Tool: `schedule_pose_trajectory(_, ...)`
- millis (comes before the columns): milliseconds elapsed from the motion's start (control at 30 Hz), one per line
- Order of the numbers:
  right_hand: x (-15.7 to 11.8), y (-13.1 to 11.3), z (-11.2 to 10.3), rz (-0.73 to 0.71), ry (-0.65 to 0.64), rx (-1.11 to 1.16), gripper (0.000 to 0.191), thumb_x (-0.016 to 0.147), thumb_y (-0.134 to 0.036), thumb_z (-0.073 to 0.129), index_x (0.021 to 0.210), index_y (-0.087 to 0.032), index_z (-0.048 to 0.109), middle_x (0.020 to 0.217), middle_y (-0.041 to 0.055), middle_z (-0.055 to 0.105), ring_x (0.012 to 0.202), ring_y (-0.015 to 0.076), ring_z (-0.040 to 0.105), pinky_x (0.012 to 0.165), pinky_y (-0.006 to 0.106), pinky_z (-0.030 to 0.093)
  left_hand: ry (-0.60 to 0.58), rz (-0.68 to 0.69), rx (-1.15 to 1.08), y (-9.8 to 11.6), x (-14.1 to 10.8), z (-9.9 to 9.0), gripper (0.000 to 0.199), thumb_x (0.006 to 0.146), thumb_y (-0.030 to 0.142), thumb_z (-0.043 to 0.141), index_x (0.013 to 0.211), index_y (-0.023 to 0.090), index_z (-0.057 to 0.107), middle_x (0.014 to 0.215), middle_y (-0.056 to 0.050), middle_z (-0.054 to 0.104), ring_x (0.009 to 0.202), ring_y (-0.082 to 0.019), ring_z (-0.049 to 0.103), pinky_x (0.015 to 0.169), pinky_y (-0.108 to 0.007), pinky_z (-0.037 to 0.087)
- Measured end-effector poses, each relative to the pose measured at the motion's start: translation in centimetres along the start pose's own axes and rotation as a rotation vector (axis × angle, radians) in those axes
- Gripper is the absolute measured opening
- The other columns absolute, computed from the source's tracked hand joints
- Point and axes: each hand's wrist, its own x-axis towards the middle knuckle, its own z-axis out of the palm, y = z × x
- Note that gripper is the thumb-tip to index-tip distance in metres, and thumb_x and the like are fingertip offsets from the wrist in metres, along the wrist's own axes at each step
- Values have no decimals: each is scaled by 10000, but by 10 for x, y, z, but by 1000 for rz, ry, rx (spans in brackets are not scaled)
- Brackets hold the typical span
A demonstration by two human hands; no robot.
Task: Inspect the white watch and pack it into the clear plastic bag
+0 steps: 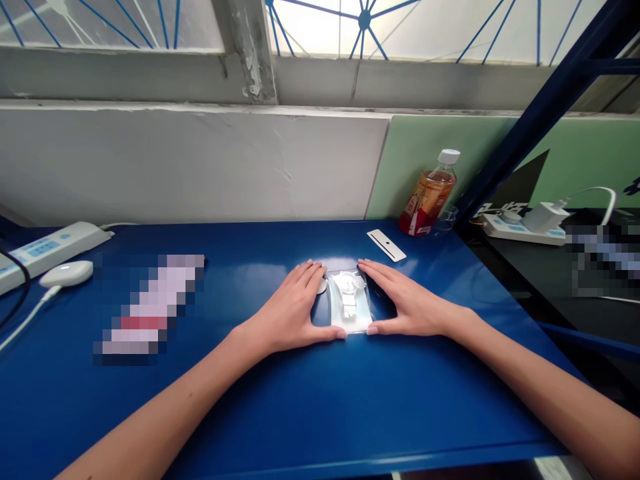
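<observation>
A small clear plastic packet (351, 319) with a white item inside lies flat on the blue table (310, 407). On its left side is my left hand (295, 307), thumb spread from the other fingers, its fingertips and thumb at the packet's edge. My right hand (407, 303) mirrors it on the right, fingers and thumb apart, touching the packet's right edge. Neither hand is closed around anything. A small round whitish object (323, 287) shows partly beside my left fingers; the rest of it is hidden.
Behind my right hand lies a white card strip (387, 245), with a drink bottle (429, 200) near the wall. At left are a power strip (55, 250), a white device (67, 273) with a cable, and a pixelated object (155, 307). A blue post (530, 120) slants at right.
</observation>
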Motion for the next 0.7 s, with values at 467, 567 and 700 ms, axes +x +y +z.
schedule_pose_trajectory(467, 0, -2, 0, 3, -57, -44, 1084, 798, -740, 566, 1545, -32, 225, 1588, 253, 244, 1473, 377, 241, 1164, 555, 305, -113, 30, 81, 1, 2, -10, 1175, 731, 886, 465, 1538, 64, 232, 1599, -216, 225, 1493, -365, 155, 1195, -521, 150)
schedule_pose_trajectory(567, 1, -2, 0, 15, -71, -42, 1132, 781, -764, 560, 1541, -2, 209, 1591, 266, 220, 1478, 379, 223, 1173, 551, 287, -104, 29, 78, 1, 2, -10, 1179, 722, 891, 469, 1531, 62, 252, 1593, -220, 240, 1490, -368, 165, 1195, -520, 155)
schedule_pose_trajectory(700, 1, -2, 1, 15, -67, -51, 1183, 760, -791, 555, 1544, 10, 178, 1595, 276, 188, 1483, 378, 205, 1177, 547, 279, -96, 25, 76, 1, 2, -9, 1175, 718, 889, 479, 1528, 65, 264, 1590, -220, 250, 1487, -376, 171, 1196, -522, 154)
